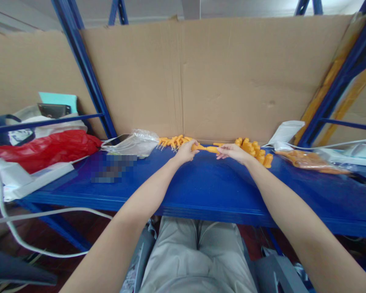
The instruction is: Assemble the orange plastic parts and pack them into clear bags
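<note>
Above the blue tabletop, a small yellow-orange piece (212, 149) with a narrow left end spans the gap between my two hands. My left hand (186, 151) is closed on its narrow left end. The fingers of my right hand (233, 152) are closed at its thicker right end. Beside my left hand lies a pile of slim orange pieces (172, 141) with small metal hooks or clasps at their ends. Thicker orange pieces (252, 147) are heaped behind and to the right of my right hand. The exact kind of these pieces is too small to tell.
The blue shelf table (213, 193) has a cardboard wall (225, 81) behind it. To the left are a phone (120, 140), clear plastic bags (143, 142), a red bag (55, 150) and a white power strip (38, 181). A bag of orange pieces (314, 159) lies right.
</note>
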Demonstrator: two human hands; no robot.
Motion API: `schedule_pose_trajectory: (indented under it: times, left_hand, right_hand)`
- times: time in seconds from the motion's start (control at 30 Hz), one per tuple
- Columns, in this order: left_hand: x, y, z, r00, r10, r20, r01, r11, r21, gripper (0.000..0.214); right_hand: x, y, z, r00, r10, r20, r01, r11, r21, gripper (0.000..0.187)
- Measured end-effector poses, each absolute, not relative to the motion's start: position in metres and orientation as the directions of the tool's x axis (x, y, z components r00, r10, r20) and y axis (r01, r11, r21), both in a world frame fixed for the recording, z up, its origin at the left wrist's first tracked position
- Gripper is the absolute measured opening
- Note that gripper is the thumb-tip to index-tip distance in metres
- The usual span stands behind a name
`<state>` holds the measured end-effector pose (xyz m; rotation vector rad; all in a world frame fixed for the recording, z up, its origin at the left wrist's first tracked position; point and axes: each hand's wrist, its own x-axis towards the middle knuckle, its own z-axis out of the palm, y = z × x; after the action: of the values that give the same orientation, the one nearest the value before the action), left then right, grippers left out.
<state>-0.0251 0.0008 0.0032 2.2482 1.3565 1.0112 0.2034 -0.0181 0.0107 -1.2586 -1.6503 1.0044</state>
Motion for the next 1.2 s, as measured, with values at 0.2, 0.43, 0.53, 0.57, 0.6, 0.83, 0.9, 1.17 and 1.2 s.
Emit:
schedule_pose_trajectory:
  times: [0.2, 0.43, 0.53, 0.57, 0.6, 0.83, 0.9, 1.17, 1.2]
  left_hand:
    - [-0.024, 0.001, 0.002, 0.290, 0.865, 0.409, 0.628, -0.494, 0.601, 0.021]
    - [-0.022, -0.001, 0.003, 0.291, 0.883, 0.369, 0.645, -0.466, 0.605, 0.020]
    - [-0.022, -0.001, 0.003, 0.281, 0.893, 0.350, 0.650, -0.446, 0.616, 0.020]
    - [-0.022, -0.001, 0.003, 0.279, 0.896, 0.347, 0.650, -0.442, 0.619, 0.020]
    - [-0.022, -0.001, 0.003, 0.279, 0.897, 0.344, 0.648, -0.440, 0.621, 0.020]
    - [-0.022, -0.002, 0.003, 0.284, 0.893, 0.350, 0.623, -0.449, 0.640, 0.021]
    - [-0.022, -0.002, 0.003, 0.292, 0.889, 0.353, 0.616, -0.457, 0.642, 0.021]
    - [-0.021, 0.000, 0.002, 0.298, 0.886, 0.355, 0.608, -0.463, 0.645, 0.022]
    - [-0.021, 0.000, 0.002, 0.297, 0.889, 0.349, 0.610, -0.458, 0.647, 0.022]
  right_hand:
    - [0.191, -0.025, 0.015, -0.100, 0.995, -0.027, 0.351, 0.010, -0.936, 0.053]
    - [0.188, -0.019, 0.010, -0.029, 0.999, -0.040, 0.427, -0.023, -0.904, 0.053]
    - [0.187, -0.020, 0.008, -0.024, 1.000, -0.016, 0.371, -0.006, -0.928, 0.042]
    - [0.187, -0.020, 0.008, -0.031, 0.999, -0.013, 0.340, -0.001, -0.940, 0.039]
    - [0.187, -0.021, 0.008, -0.042, 0.999, -0.013, 0.307, 0.001, -0.952, 0.036]
    - [0.196, -0.027, 0.014, -0.160, 0.987, -0.017, 0.183, 0.013, -0.983, 0.011]
    - [0.198, -0.028, 0.014, -0.165, 0.986, -0.012, 0.191, 0.020, -0.981, 0.007]
    - [0.191, -0.023, 0.012, -0.045, 0.994, -0.095, 0.316, -0.076, -0.946, 0.049]
    - [0.190, -0.023, 0.011, -0.040, 0.995, -0.095, 0.310, -0.078, -0.947, 0.048]
